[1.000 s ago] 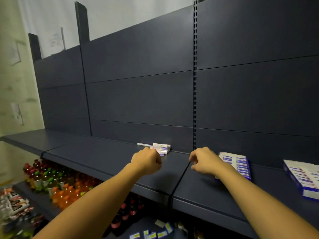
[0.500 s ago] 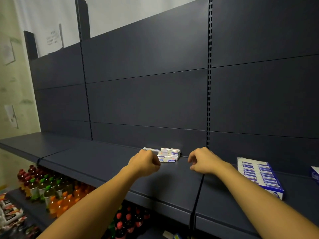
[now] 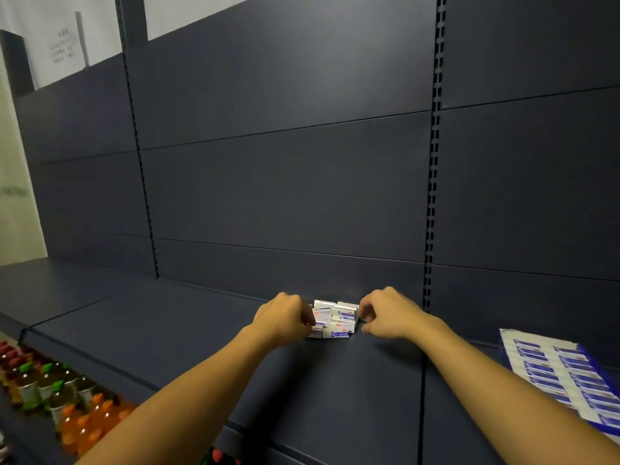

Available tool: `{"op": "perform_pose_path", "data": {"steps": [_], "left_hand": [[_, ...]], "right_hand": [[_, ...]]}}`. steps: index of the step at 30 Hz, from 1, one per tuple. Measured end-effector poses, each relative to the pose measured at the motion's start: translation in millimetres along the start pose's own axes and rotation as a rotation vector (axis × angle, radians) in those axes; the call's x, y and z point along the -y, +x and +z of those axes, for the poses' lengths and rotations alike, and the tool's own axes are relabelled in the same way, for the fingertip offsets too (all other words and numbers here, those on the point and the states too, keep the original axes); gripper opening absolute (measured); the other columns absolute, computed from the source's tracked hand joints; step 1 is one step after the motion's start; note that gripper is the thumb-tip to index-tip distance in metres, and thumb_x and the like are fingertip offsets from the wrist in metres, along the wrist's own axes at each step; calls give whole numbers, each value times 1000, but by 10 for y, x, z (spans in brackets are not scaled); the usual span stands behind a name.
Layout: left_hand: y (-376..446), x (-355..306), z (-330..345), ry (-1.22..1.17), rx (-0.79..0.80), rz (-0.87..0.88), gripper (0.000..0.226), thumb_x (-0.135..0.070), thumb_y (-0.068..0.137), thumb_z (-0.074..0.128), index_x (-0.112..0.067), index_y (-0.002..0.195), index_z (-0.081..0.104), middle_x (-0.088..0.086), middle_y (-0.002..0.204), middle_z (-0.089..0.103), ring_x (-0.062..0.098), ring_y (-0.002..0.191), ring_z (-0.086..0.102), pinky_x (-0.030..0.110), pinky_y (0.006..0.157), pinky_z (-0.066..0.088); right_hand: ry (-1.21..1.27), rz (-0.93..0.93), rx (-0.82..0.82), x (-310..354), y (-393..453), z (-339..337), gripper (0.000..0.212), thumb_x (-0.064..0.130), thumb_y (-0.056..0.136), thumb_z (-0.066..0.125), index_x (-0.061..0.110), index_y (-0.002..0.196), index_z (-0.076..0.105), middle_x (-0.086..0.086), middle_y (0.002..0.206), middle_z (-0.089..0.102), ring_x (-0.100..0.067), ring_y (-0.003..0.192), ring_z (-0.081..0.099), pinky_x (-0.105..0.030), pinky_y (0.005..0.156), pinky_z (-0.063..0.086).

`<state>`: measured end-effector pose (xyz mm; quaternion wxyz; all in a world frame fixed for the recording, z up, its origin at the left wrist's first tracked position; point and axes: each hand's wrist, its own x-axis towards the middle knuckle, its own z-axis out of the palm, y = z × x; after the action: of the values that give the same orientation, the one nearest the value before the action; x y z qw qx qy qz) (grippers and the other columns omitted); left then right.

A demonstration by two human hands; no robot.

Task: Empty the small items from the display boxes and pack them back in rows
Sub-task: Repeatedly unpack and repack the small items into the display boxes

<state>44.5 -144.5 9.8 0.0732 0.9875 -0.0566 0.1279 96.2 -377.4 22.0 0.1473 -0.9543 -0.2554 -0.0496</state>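
Small boxes (image 3: 335, 318) heaped on the dark shelf (image 3: 167, 323), against its back panel.
Left hand (image 3: 285, 318), fingers curled, pinches a box at the pile's 9 o'clock edge; right hand (image 3: 385, 313), curled, touches its 3 o'clock side. At 4 o'clock, a display box (image 3: 567, 377) holds rows of packets.

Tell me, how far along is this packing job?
Done: one display box on the right already shows neat rows. In hand: the left hand and right hand close around a loose pile of small boxes on the shelf. Left: packing that pile in rows.
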Motion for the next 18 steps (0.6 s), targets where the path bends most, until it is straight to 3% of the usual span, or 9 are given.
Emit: {"op": "perform_pose_path", "data": {"steps": [3, 9, 18], "left_hand": [[107, 121, 58, -33, 34, 37, 20, -22, 88, 67, -25, 104, 78, -8, 110, 73, 14, 96, 67, 38, 82, 59], [315, 316, 155, -88, 65, 137, 23, -19, 89, 69, -20, 111, 77, -5, 114, 73, 10, 95, 66, 26, 85, 56], [484, 453, 295, -131, 101, 228, 18, -21, 85, 74, -17, 103, 77, -3, 104, 72, 14, 91, 66, 34, 84, 57]], "right_hand": [[24, -23, 36, 31, 128, 72, 25, 23, 78, 76, 28, 103, 73, 13, 87, 66, -10, 83, 65, -34, 81, 59], [17, -17, 55, 88, 331, 191, 31, 22, 76, 77, 26, 107, 73, 11, 87, 69, -11, 82, 66, -35, 83, 58], [-12, 30, 76, 213, 548, 338, 31, 21, 74, 80, 26, 103, 73, 11, 89, 67, -10, 83, 66, -34, 83, 59]]}}
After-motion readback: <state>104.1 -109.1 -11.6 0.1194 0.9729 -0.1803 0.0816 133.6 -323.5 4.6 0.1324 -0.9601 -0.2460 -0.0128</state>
